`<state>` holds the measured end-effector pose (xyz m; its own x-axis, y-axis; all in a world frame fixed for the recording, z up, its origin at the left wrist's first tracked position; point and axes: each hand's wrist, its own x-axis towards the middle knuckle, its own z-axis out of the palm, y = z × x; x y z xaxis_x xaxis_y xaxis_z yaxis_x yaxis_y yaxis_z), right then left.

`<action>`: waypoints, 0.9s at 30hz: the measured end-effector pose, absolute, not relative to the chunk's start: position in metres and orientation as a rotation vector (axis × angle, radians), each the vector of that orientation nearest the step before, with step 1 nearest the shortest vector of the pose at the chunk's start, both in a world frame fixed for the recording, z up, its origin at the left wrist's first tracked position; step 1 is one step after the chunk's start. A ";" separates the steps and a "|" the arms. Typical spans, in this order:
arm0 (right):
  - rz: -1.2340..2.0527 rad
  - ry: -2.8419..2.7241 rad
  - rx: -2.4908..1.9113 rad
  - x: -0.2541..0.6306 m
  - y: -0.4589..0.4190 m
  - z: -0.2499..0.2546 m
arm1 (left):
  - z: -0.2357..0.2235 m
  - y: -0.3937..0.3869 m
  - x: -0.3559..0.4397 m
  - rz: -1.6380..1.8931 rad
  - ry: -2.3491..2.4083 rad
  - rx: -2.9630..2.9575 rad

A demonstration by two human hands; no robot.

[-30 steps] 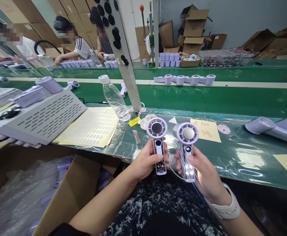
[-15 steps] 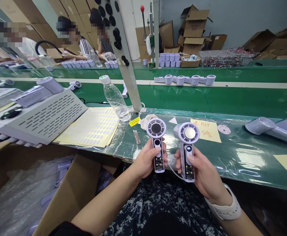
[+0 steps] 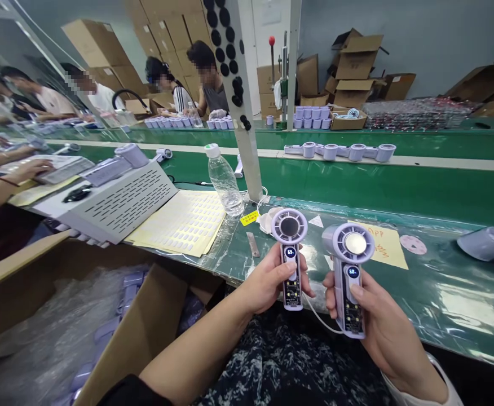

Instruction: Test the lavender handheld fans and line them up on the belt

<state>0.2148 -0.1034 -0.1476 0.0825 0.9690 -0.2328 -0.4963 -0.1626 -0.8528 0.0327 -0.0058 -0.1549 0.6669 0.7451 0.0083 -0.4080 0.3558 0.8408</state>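
My left hand (image 3: 268, 277) is closed round the handle of a lilac handheld fan (image 3: 290, 287) with a dark round centre. Its small display is lit and reads about 69; my thumb presses just below it. A second handheld fan (image 3: 352, 307), with a silvery centre and a display reading about 68, is gripped in my right hand (image 3: 388, 316), thumb on its front button. Both fans stand upright, side by side and apart, with circuit boards showing through the handles. A white cable (image 3: 321, 321) runs to the bottom of the right fan.
A water bottle (image 3: 225, 183) stands beside a label sheet (image 3: 181, 223) and a vented grey box (image 3: 120, 200). More fans (image 3: 357, 152) lie on the line behind. A metal post (image 3: 247, 152) rises from the bench. An open carton (image 3: 145, 327) sits lower left. Co-workers sit at the far left.
The left fan's display, dark before, is now lit. The view has swung left, so the bench and both hands appear further right and lower. Both fans are still held.
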 end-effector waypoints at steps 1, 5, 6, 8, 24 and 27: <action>1.462 -0.648 -1.018 0.215 -0.103 -0.148 | -0.155 -0.006 0.033 0.773 0.415 0.941; 1.490 -0.669 -1.004 0.213 -0.103 -0.148 | -0.161 -0.009 0.034 0.773 0.407 0.921; 1.478 -0.648 -1.010 0.212 -0.103 -0.148 | -0.162 -0.010 0.034 0.777 0.409 0.919; 1.462 -0.616 -1.017 0.209 -0.104 -0.148 | -0.164 -0.011 0.033 0.784 0.424 0.918; 1.411 -0.431 -0.867 0.208 -0.107 -0.144 | -0.130 -0.029 0.040 0.817 0.845 1.245; 1.352 -0.464 -0.879 0.208 -0.108 -0.138 | -0.123 -0.033 0.037 0.837 0.754 1.245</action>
<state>0.2076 -0.1081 -0.1379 0.1967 0.9614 -0.1922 -0.6410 -0.0223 -0.7672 0.0368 -0.0333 -0.1229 0.5012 0.8645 -0.0368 -0.1264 0.1153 0.9853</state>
